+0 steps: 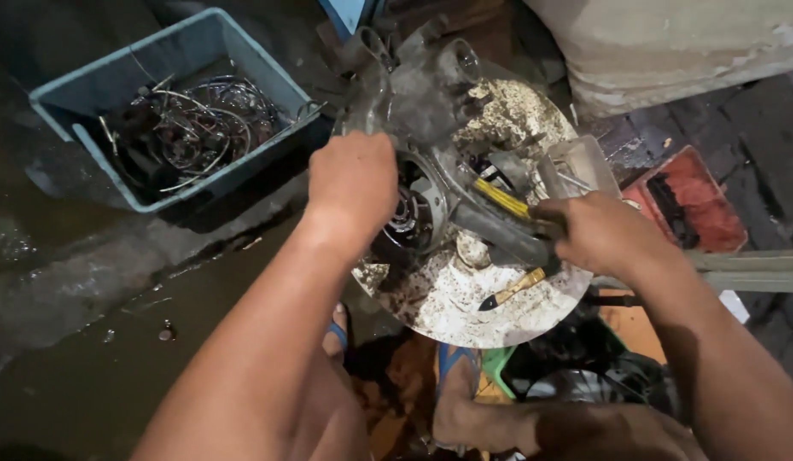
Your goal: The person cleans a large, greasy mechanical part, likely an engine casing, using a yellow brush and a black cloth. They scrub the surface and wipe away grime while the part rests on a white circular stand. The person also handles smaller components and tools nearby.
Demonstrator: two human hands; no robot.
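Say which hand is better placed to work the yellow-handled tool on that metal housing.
Right. The right hand already grips the yellow-handled tool, its end at the grey metal housing. The left hand rests on the housing, seemingly steadying it on the round tray.

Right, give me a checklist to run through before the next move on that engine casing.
1. Left hand steadying the grey engine casing: ok, it rests on top of it.
2. Right hand gripping the yellow-handled tool: ok, fist closed round it.
3. Tool tip seated on the casing: cannot tell, hidden among parts.
4. Casing supported on the round white tabletop: ok.
5. Loose yellow-handled knife clear of the hands: ok, lying apart on the tabletop.
6. Blue bin of wires out of the way: ok.
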